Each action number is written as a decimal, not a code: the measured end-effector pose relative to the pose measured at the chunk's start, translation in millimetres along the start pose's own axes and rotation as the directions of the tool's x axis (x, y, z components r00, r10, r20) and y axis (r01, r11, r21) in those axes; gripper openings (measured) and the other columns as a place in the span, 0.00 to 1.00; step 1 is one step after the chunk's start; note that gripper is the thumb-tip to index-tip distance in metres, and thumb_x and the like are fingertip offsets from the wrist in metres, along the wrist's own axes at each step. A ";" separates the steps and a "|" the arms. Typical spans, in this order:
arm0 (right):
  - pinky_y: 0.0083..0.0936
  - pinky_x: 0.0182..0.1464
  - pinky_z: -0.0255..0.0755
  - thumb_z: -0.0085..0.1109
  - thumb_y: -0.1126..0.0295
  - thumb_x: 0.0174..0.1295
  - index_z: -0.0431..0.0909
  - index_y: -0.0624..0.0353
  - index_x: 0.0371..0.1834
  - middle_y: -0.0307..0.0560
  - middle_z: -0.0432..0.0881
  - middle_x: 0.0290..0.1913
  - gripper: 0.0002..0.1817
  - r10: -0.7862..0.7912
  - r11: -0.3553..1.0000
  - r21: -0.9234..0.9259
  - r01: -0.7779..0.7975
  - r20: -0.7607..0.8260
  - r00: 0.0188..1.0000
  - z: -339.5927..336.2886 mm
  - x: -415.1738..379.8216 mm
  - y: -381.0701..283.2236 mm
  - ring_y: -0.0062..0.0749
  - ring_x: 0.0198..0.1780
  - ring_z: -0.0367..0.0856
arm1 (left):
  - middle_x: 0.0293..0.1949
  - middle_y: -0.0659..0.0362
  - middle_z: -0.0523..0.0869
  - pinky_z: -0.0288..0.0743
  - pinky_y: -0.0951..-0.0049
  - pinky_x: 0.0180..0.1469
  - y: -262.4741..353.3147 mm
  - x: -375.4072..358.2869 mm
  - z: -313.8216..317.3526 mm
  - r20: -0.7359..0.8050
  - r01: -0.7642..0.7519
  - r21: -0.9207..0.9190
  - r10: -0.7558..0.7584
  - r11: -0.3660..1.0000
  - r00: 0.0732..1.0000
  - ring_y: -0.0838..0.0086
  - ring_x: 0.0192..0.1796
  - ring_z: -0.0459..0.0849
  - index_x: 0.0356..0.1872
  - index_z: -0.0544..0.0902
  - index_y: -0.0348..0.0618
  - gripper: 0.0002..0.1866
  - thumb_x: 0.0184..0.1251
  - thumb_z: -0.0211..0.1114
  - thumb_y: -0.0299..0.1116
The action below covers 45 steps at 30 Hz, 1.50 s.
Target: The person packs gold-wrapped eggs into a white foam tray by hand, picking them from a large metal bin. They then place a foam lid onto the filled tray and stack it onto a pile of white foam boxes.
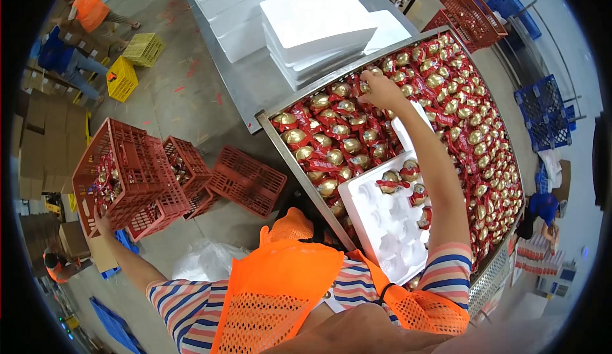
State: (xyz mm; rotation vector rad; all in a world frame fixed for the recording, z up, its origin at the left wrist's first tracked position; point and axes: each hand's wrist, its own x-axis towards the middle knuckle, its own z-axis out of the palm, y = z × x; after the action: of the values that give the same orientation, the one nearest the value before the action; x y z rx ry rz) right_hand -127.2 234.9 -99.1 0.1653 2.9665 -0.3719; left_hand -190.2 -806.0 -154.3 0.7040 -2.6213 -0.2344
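Head view: right hand (377, 89) over the metal bin (306, 182), fingers curled down at the wrapped gold-and-red pieces (352, 145); cannot tell whether one is gripped. Pieces fill the bin. White tray (384, 234) lies on them at the near side, partly loaded, partly under the right forearm. Left hand (102, 224) at the lower edge of a red crate (137, 166) holding more pieces; finger closure unclear.

Grey metal bench (243, 86), far ctr: stacked white rectangular slabs (319, 19). Silver metal-rimmed bin (299, 174), right: loose gold-and-red wrapped balls (351, 145), white moulded tray (376, 226) on top, near side. Grey flr (191, 115), left: red slatted plastic crates (248, 178), yellow plastic crates (144, 49) farther.
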 end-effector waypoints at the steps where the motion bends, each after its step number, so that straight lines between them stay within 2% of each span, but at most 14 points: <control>1: 0.38 0.49 0.80 0.73 0.65 0.55 0.69 0.53 0.66 0.56 0.80 0.52 0.34 -0.069 0.996 0.059 0.069 0.000 0.998 -1.6 -4.8 15.0 0.49 0.49 0.84 | 0.65 0.43 0.76 0.73 0.59 0.59 7.3 1.9 3.7 0.199 0.052 -0.381 0.027 0.923 0.980 0.61 0.64 0.78 0.75 0.65 0.52 0.34 0.69 0.65 0.38; 2: 0.36 0.49 0.80 0.72 0.65 0.57 0.68 0.52 0.68 0.54 0.80 0.52 0.35 0.005 0.947 0.321 -0.027 0.070 0.998 -11.7 -15.0 14.6 0.45 0.49 0.84 | 0.69 0.41 0.72 0.72 0.59 0.61 16.3 5.5 9.5 0.366 0.172 -0.686 0.131 0.707 0.921 0.62 0.68 0.75 0.78 0.61 0.54 0.36 0.71 0.63 0.33; 3: 0.33 0.49 0.80 0.71 0.64 0.59 0.67 0.51 0.70 0.52 0.80 0.53 0.35 0.058 0.823 0.552 -0.134 0.154 0.986 -32.0 -33.4 8.4 0.41 0.48 0.84 | 0.77 0.45 0.59 0.67 0.60 0.67 53.7 -2.0 -20.9 0.561 0.340 -0.375 -0.081 0.863 0.824 0.62 0.76 0.64 0.80 0.54 0.55 0.37 0.74 0.58 0.25; 4: 0.31 0.48 0.80 0.70 0.64 0.61 0.65 0.51 0.71 0.49 0.80 0.53 0.35 0.086 0.636 0.733 -0.241 0.243 0.966 -46.6 -51.1 4.0 0.37 0.47 0.85 | 0.66 0.57 0.77 0.74 0.70 0.43 27.1 25.9 14.3 0.225 -0.182 -0.378 0.281 0.908 0.933 0.72 0.39 0.77 0.80 0.55 0.56 0.35 0.76 0.56 0.26; 10: 0.26 0.59 0.75 0.66 0.76 0.57 0.65 0.53 0.64 0.41 0.75 0.55 0.31 -0.078 -0.043 0.999 0.026 -0.029 0.997 -63.3 -132.3 -7.7 0.25 0.60 0.75 | 0.73 0.47 0.70 0.68 0.62 0.68 144.9 41.1 30.9 0.401 0.117 -0.166 -0.042 0.979 0.915 0.57 0.73 0.69 0.77 0.62 0.52 0.40 0.66 0.68 0.45; 12: 0.22 0.57 0.73 0.65 0.76 0.57 0.66 0.53 0.61 0.40 0.76 0.55 0.28 -0.080 -0.147 0.983 0.106 -0.119 0.990 -59.0 -152.6 -10.8 0.22 0.60 0.75 | 0.62 0.43 0.80 0.72 0.51 0.64 199.0 24.4 35.3 -0.090 -0.106 0.015 0.107 0.994 0.990 0.47 0.63 0.78 0.72 0.70 0.48 0.35 0.66 0.67 0.49; 15: 0.27 0.63 0.73 0.66 0.75 0.59 0.66 0.54 0.58 0.44 0.74 0.60 0.25 0.039 -0.037 0.991 0.126 -0.124 0.991 -67.7 -188.2 -33.6 0.28 0.59 0.78 | 0.57 0.45 0.84 0.74 0.55 0.60 343.4 -29.0 -11.3 -0.523 -0.500 -0.062 0.399 0.864 0.753 0.51 0.57 0.82 0.62 0.80 0.41 0.26 0.66 0.68 0.44; 17: 0.32 0.67 0.73 0.69 0.72 0.60 0.67 0.55 0.56 0.45 0.71 0.63 0.24 0.074 0.070 0.987 0.142 -0.148 0.986 -77.1 -210.8 -48.6 0.33 0.63 0.77 | 0.52 0.52 0.86 0.77 0.68 0.53 460.8 -111.6 -40.8 -0.360 -0.515 -0.645 0.369 0.565 0.857 0.64 0.51 0.84 0.58 0.82 0.37 0.18 0.70 0.64 0.31; 18: 0.32 0.66 0.73 0.68 0.73 0.60 0.68 0.57 0.59 0.47 0.71 0.64 0.25 0.074 0.109 0.972 0.207 -0.216 0.974 -68.8 -218.1 -47.9 0.33 0.63 0.77 | 0.50 0.54 0.86 0.78 0.69 0.50 515.7 -169.8 -59.7 -0.110 -0.245 -0.903 0.359 0.353 0.927 0.69 0.49 0.85 0.57 0.82 0.38 0.16 0.72 0.61 0.30; 23: 0.31 0.67 0.72 0.70 0.72 0.60 0.68 0.57 0.62 0.48 0.73 0.63 0.28 0.180 -0.013 0.977 0.213 -0.208 0.962 -80.0 -261.2 -79.8 0.33 0.63 0.76 | 0.47 0.54 0.85 0.80 0.76 0.46 643.9 -407.2 -158.4 0.188 0.495 -0.859 0.980 0.133 0.062 0.76 0.44 0.84 0.62 0.77 0.42 0.22 0.66 0.65 0.23; 26: 0.30 0.66 0.72 0.72 0.72 0.59 0.68 0.59 0.63 0.48 0.74 0.63 0.30 0.251 -0.041 0.959 0.280 -0.261 0.932 -74.0 -283.1 -83.4 0.34 0.63 0.77 | 0.41 0.58 0.86 0.79 0.79 0.40 665.4 -476.5 -181.6 -0.132 0.353 -0.926 0.991 -0.135 0.032 0.79 0.37 0.83 0.56 0.77 0.38 0.20 0.64 0.69 0.23; 29: 0.36 0.66 0.74 0.72 0.72 0.57 0.68 0.60 0.62 0.49 0.74 0.63 0.30 0.310 -0.140 0.929 0.343 -0.287 0.906 -59.2 -304.1 -74.3 0.35 0.64 0.76 | 0.36 0.60 0.86 0.75 0.82 0.33 669.1 -489.0 -195.5 0.083 0.584 -0.793 0.980 0.176 -0.183 0.83 0.31 0.81 0.51 0.77 0.36 0.13 0.69 0.67 0.25; 41: 0.38 0.66 0.74 0.76 0.69 0.56 0.66 0.61 0.62 0.48 0.74 0.61 0.34 0.377 -0.311 0.870 0.383 -0.257 0.890 -28.2 -320.3 -78.8 0.36 0.63 0.76 | 0.32 0.65 0.81 0.67 0.86 0.29 658.0 -517.4 -188.7 0.087 0.777 -0.617 0.992 0.125 -0.091 0.87 0.29 0.75 0.47 0.77 0.39 0.06 0.74 0.61 0.26; 45: 0.39 0.68 0.73 0.77 0.75 0.52 0.67 0.62 0.61 0.51 0.76 0.60 0.35 0.379 0.216 0.869 0.445 -0.495 0.782 -38.3 -325.0 -82.4 0.40 0.64 0.77 | 0.38 0.61 0.83 0.72 0.81 0.38 662.6 -511.4 -179.2 -0.195 0.544 -0.815 0.978 -0.201 0.070 0.82 0.35 0.79 0.48 0.76 0.38 0.10 0.69 0.64 0.22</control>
State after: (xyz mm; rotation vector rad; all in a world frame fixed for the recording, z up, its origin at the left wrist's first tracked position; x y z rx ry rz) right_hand 176.7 135.8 8.8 0.4079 2.5663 -2.7366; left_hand -2.8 14.2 3.7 -1.8205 -1.6251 -2.7663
